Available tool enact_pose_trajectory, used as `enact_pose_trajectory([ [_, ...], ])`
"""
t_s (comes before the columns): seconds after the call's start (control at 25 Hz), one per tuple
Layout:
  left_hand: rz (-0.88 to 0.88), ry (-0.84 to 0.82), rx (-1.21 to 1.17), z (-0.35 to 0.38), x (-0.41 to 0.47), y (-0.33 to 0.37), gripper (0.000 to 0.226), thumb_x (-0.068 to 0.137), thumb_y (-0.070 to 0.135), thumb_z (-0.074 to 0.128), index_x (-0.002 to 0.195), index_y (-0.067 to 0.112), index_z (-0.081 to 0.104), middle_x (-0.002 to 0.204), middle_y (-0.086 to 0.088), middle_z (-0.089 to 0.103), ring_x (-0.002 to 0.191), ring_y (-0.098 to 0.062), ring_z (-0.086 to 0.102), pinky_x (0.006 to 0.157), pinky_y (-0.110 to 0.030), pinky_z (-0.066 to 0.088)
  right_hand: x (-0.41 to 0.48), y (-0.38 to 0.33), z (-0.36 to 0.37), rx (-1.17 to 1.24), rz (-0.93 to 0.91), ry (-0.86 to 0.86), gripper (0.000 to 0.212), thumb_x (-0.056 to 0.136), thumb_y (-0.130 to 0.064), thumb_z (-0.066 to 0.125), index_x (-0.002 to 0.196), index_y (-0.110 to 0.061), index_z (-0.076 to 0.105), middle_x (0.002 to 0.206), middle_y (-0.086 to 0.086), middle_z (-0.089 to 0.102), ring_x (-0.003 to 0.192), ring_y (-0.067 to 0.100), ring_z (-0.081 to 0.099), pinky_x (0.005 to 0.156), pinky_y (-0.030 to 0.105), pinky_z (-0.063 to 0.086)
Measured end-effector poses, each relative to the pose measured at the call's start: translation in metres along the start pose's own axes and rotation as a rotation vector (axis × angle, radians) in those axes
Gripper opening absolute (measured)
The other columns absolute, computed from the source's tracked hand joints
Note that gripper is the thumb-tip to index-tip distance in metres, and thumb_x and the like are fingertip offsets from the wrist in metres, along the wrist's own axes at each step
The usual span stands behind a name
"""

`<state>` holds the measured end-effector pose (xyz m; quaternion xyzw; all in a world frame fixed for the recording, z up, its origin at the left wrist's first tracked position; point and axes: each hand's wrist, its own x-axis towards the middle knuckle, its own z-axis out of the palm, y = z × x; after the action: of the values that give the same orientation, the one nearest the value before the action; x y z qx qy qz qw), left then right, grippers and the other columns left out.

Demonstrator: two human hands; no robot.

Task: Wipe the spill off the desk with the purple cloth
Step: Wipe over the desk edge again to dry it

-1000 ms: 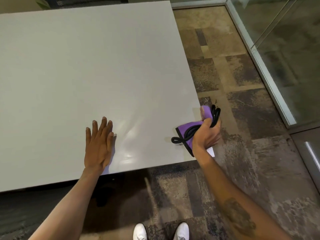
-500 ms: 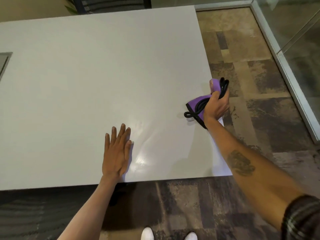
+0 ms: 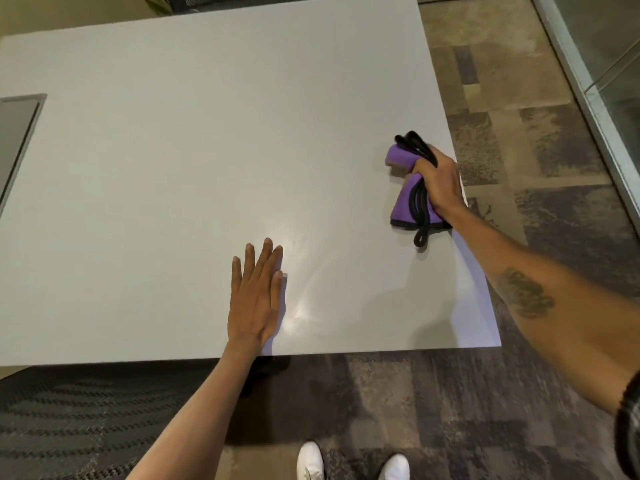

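The purple cloth (image 3: 403,199), bunched and edged in black, rests on the pale grey desk (image 3: 194,140) near its right edge. My right hand (image 3: 440,181) is closed on the cloth and presses it down. My left hand (image 3: 256,299) lies flat, fingers together, near the desk's front edge. Between the two hands a shiny wet smear (image 3: 311,285) catches the light on the desktop.
A grey recessed panel (image 3: 17,133) sits at the desk's left edge. Patterned carpet (image 3: 519,150) lies to the right of the desk, bounded by a glass partition with a metal frame (image 3: 595,109). My white shoes (image 3: 311,462) show below the front edge.
My right hand has carried the cloth from beyond the desk's right edge onto the desktop and turned it down against the surface. The left hand stays flat in place.
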<state>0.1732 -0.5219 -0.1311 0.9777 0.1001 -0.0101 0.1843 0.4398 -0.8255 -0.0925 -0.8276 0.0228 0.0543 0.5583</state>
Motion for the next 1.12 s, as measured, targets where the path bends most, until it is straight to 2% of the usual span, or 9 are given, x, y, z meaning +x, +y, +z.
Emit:
enact_pose_trajectory([
  [0.08,-0.008,0.006,-0.020,-0.005,-0.002,0.004,0.059,0.110,0.047,0.007,0.162,0.027,0.024,0.171,0.012,0.011,0.160,-0.011,-0.002,0.130,-0.036,-0.006,-0.014,-0.004,0.005,-0.002,-0.006,-0.088,0.047,0.075,-0.027,0.055,0.112,-0.051,0.068,0.108,0.015,0.075,0.082,0.014,0.064,0.074,0.033,0.051],
  [0.24,-0.004,-0.017,0.000,-0.009,-0.003,0.005,0.056,0.110,0.039,0.012,0.164,0.024,0.017,0.172,0.007,0.007,0.160,-0.015,-0.003,0.130,-0.042,-0.002,-0.056,-0.008,0.024,0.017,-0.034,-0.262,0.046,0.074,-0.027,0.056,0.116,-0.036,0.072,0.112,0.001,0.075,0.104,0.017,0.070,0.094,0.037,0.054],
  [0.36,-0.009,-0.014,0.000,-0.009,-0.003,0.004,0.056,0.110,0.038,0.012,0.164,0.022,0.018,0.172,0.006,0.008,0.160,-0.017,-0.001,0.130,-0.043,-0.001,-0.089,-0.012,0.034,-0.002,-0.047,-0.363,0.027,0.072,-0.029,0.055,0.087,-0.040,0.074,0.089,0.000,0.076,0.079,0.011,0.066,0.074,0.031,0.050],
  [0.48,0.000,0.001,-0.011,-0.007,-0.004,0.003,0.055,0.111,0.038,0.013,0.164,0.023,0.017,0.172,0.007,0.008,0.160,-0.016,-0.001,0.130,-0.044,0.000,-0.123,-0.008,0.039,-0.013,-0.075,-0.469,0.024,0.077,-0.023,0.055,0.089,-0.027,0.075,0.089,0.007,0.075,0.077,0.012,0.064,0.073,0.029,0.049],
  [0.6,-0.013,0.008,-0.028,-0.008,-0.004,0.004,0.055,0.112,0.038,0.015,0.164,0.021,0.017,0.172,0.004,0.011,0.160,-0.017,0.001,0.130,-0.043,-0.001,-0.156,-0.004,0.033,-0.025,-0.105,-0.567,0.019,0.077,-0.024,0.054,0.079,-0.034,0.070,0.074,-0.009,0.069,0.069,0.004,0.061,0.067,0.019,0.046],
  [0.72,-0.139,0.066,0.086,-0.012,-0.007,0.007,0.059,0.110,0.043,0.017,0.163,0.015,0.021,0.171,-0.004,0.017,0.160,-0.027,0.005,0.129,-0.048,0.000,-0.184,0.007,0.015,-0.063,-0.135,-0.594,0.022,0.074,-0.030,0.054,0.087,-0.026,0.072,0.076,-0.007,0.070,0.069,0.003,0.062,0.066,0.014,0.045],
  [0.92,-0.264,0.067,0.145,-0.019,-0.018,0.014,0.061,0.109,0.045,0.014,0.161,0.016,0.024,0.169,-0.007,0.019,0.158,-0.035,0.009,0.126,-0.059,0.007,-0.228,0.040,-0.043,-0.058,-0.128,-0.402,0.041,0.079,-0.023,0.053,0.113,-0.028,0.074,0.104,-0.002,0.077,0.099,0.019,0.071,0.085,0.023,0.052],
  [1.04,-0.209,-0.016,0.126,-0.027,-0.015,0.006,0.057,0.110,0.039,0.020,0.163,0.018,0.020,0.171,-0.005,0.012,0.159,-0.032,0.005,0.127,-0.057,0.008,-0.227,0.047,-0.047,-0.029,-0.068,-0.072,0.042,0.080,-0.024,0.053,0.118,-0.029,0.072,0.095,-0.015,0.075,0.091,0.011,0.071,0.079,0.009,0.050],
  [1.12,-0.202,-0.022,0.120,-0.030,-0.017,0.002,0.055,0.110,0.036,0.019,0.164,0.021,0.017,0.172,-0.004,0.009,0.159,-0.032,0.003,0.128,-0.055,0.007,-0.215,0.047,-0.035,-0.034,-0.013,0.140,0.043,0.081,-0.024,0.053,0.120,-0.027,0.070,0.090,-0.022,0.071,0.081,0.002,0.066,0.074,0.010,0.051],
])
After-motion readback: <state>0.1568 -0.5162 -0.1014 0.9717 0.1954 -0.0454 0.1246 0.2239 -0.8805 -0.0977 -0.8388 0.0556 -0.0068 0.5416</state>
